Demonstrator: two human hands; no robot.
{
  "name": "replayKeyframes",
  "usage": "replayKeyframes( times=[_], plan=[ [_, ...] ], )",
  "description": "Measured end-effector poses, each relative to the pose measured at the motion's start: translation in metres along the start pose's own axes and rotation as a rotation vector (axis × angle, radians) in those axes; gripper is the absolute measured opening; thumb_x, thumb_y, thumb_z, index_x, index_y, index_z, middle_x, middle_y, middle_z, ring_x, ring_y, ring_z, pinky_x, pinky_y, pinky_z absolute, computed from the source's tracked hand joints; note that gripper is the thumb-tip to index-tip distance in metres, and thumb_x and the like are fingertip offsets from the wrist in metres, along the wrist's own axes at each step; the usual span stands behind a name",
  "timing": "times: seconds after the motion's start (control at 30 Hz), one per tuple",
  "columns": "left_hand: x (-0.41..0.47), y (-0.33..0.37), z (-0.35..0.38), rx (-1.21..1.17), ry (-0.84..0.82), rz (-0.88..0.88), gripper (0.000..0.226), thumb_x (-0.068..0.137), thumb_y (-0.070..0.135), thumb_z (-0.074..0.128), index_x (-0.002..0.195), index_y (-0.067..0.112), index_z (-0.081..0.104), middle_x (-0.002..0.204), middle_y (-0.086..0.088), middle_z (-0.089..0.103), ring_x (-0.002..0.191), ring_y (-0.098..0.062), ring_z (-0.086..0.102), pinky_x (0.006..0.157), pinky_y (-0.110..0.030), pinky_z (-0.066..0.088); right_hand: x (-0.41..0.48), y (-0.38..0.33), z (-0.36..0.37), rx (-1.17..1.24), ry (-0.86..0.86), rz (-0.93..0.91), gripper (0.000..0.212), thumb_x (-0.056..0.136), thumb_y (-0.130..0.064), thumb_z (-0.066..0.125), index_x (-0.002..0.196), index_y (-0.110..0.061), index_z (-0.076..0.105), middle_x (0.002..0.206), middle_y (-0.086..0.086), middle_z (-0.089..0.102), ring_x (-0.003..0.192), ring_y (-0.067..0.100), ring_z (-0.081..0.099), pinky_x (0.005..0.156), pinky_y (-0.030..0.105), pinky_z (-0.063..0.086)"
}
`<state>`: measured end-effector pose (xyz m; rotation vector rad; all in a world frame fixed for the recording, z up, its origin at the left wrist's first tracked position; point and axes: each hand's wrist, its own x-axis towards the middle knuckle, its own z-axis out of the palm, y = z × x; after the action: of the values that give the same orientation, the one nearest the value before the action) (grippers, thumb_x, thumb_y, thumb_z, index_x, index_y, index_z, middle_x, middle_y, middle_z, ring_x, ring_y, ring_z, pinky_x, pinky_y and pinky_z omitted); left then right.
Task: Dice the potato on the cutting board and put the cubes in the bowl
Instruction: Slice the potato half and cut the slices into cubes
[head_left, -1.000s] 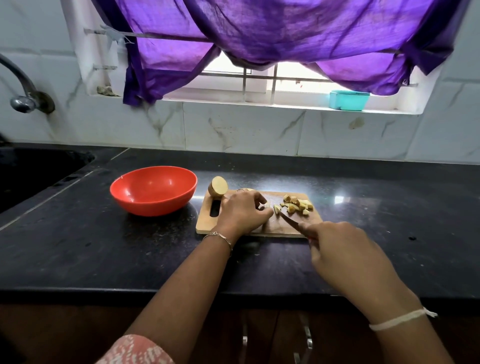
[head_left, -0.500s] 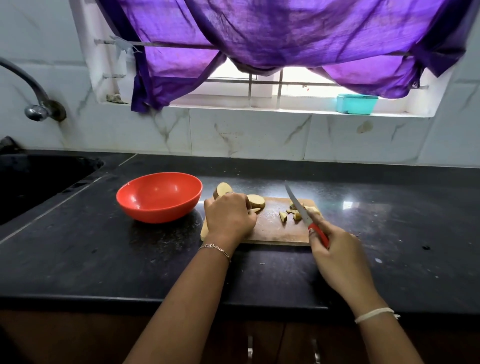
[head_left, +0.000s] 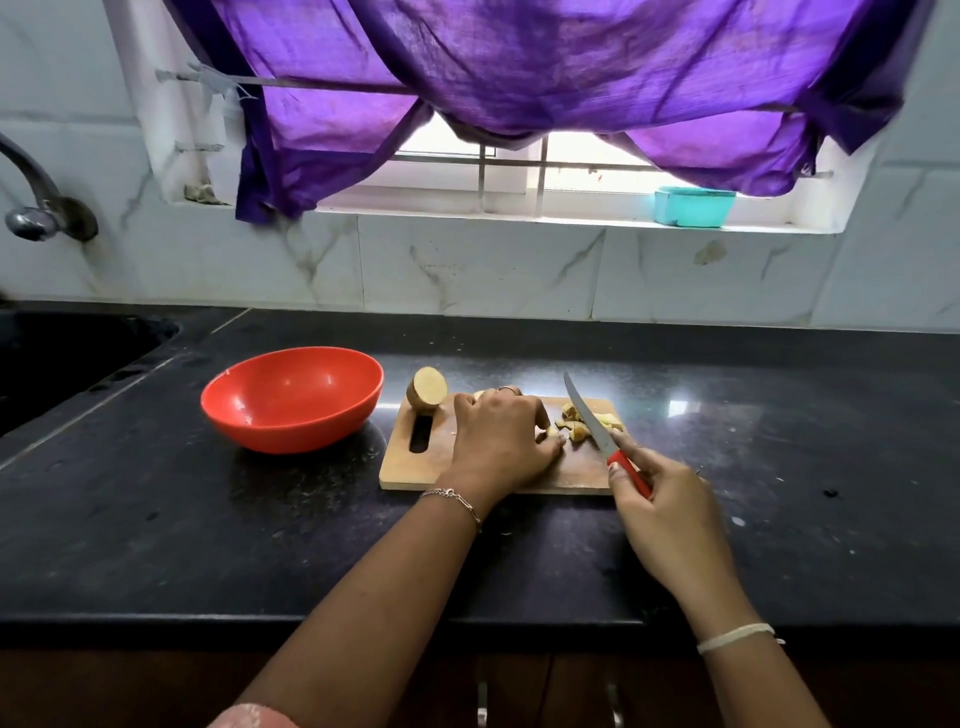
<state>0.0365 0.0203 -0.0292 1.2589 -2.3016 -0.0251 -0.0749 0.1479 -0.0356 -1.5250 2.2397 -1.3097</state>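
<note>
We see a purple curtain (head_left: 519, 67) sagging across the window above a black stone countertop (head_left: 208, 519), with a dark sink (head_left: 52, 353) at its left end. On the counter a red bowl (head_left: 291, 431) stands upright, just beside the left end of a wooden cutting board (head_left: 410, 467).

The left hand (head_left: 498, 441) lies knuckles up on the middle of the board, fingers curled down to the wood. We cannot tell whether it holds anything beneath them.

The right hand (head_left: 670, 514) hangs at the board's near right corner, its fingers wrapped round the red handle of a knife (head_left: 602, 441). The blade slants away and to the left, crossing in front of the potato cubes (head_left: 576, 428). These sit in a small heap on the right part of the board, close to the left fingertips.

A potato half (head_left: 428, 387) stands at the board's far left corner, above the handle slot, with its cut face towards us.
</note>
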Motion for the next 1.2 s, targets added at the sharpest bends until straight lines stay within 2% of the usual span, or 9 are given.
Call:
replayKeyframes(
  times=[0.13, 0.27, 0.37, 0.43, 0.53, 0.63, 0.77, 0.87, 1.2],
  plan=[
    [0.001, -0.005, -0.003, -0.043, -0.019, -0.011, 0.023, 0.089, 0.048, 0.059, 0.104, 0.034, 0.069, 0.106, 0.012, 0.064, 0.107, -0.012, 0.055, 0.087, -0.038, 0.026, 0.001, 0.0, 0.0, -0.006, -0.008, -0.009, 0.035, 0.094, -0.02, 0.058, 0.125, -0.036, 0.06, 0.046, -0.014, 0.044, 0.04, 0.0, 0.045, 0.036, 0.013, 0.029],
    [-0.001, -0.011, -0.006, -0.051, -0.02, -0.032, 0.016, 0.091, 0.041, 0.061, 0.103, 0.036, 0.069, 0.107, 0.013, 0.065, 0.108, -0.013, 0.054, 0.085, -0.038, 0.023, -0.001, -0.002, 0.0, -0.122, -0.029, -0.03, 0.034, 0.093, -0.024, 0.058, 0.123, -0.042, 0.06, 0.053, -0.006, 0.054, 0.039, 0.007, 0.043, 0.036, 0.015, 0.031],
    [-0.003, -0.014, -0.007, -0.062, -0.018, -0.059, 0.015, 0.09, 0.042, 0.062, 0.101, 0.036, 0.07, 0.106, 0.014, 0.067, 0.107, -0.011, 0.055, 0.081, -0.037, 0.021, -0.006, -0.001, 0.0, -0.247, -0.051, -0.058, 0.038, 0.092, -0.031, 0.057, 0.122, -0.053, 0.056, 0.062, -0.004, 0.056, 0.049, 0.006, 0.046, 0.041, 0.016, 0.026],
    [-0.003, -0.015, -0.008, -0.07, -0.029, -0.082, 0.016, 0.089, 0.043, 0.062, 0.101, 0.037, 0.071, 0.106, 0.014, 0.067, 0.106, -0.011, 0.055, 0.084, -0.039, 0.023, -0.011, -0.002, -0.001, -0.31, -0.049, -0.076, 0.041, 0.092, -0.034, 0.055, 0.127, -0.055, 0.051, 0.074, 0.001, 0.063, 0.061, 0.011, 0.055, 0.049, 0.018, 0.033],
    [-0.002, -0.015, -0.009, -0.081, -0.037, -0.121, 0.018, 0.087, 0.047, 0.063, 0.1, 0.036, 0.071, 0.106, 0.014, 0.067, 0.106, -0.012, 0.055, 0.087, -0.04, 0.024, -0.017, -0.004, -0.001, -0.394, -0.033, -0.105, 0.041, 0.093, -0.038, 0.051, 0.131, -0.053, 0.048, 0.086, 0.003, 0.066, 0.077, 0.02, 0.062, 0.065, 0.03, 0.048],
    [-0.003, -0.015, -0.01, -0.099, -0.039, -0.145, 0.02, 0.086, 0.048, 0.065, 0.099, 0.035, 0.071, 0.107, 0.013, 0.067, 0.106, -0.012, 0.055, 0.092, -0.041, 0.025, -0.022, -0.008, -0.003, -0.428, -0.037, -0.121, 0.042, 0.095, -0.038, 0.048, 0.134, -0.051, 0.047, 0.09, -0.001, 0.067, 0.079, 0.016, 0.061, 0.069, 0.028, 0.048],
    [-0.004, -0.016, -0.009, -0.132, -0.038, -0.158, 0.019, 0.086, 0.048, 0.066, 0.098, 0.034, 0.071, 0.106, 0.013, 0.067, 0.107, -0.012, 0.055, 0.093, -0.04, 0.026, -0.025, -0.014, -0.005, -0.484, -0.064, -0.145, 0.043, 0.098, -0.037, 0.043, 0.139, -0.05, 0.039, 0.108, -0.005, 0.065, 0.096, 0.013, 0.061, 0.079, 0.026, 0.048],
    [-0.002, -0.016, -0.007, -0.142, -0.056, -0.167, 0.018, 0.086, 0.048, 0.066, 0.098, 0.035, 0.071, 0.107, 0.013, 0.067, 0.108, -0.012, 0.054, 0.095, -0.042, 0.028, -0.024, -0.015, -0.005, -0.515, -0.078, -0.165, 0.046, 0.098, -0.037, 0.041, 0.141, -0.051, 0.034, 0.111, -0.005, 0.065, 0.098, 0.015, 0.061, 0.081, 0.029, 0.048],
    [-0.002, -0.016, -0.009, -0.169, -0.117, -0.148, 0.014, 0.088, 0.043, 0.065, 0.101, 0.039, 0.069, 0.113, 0.014, 0.065, 0.109, -0.015, 0.052, 0.091, -0.041, 0.026, -0.006, -0.017, -0.001, -0.556, -0.15, -0.173, 0.045, 0.098, -0.033, 0.042, 0.14, -0.049, 0.039, 0.112, 0.003, 0.063, 0.101, 0.022, 0.061, 0.08, 0.032, 0.048]
  ],
)
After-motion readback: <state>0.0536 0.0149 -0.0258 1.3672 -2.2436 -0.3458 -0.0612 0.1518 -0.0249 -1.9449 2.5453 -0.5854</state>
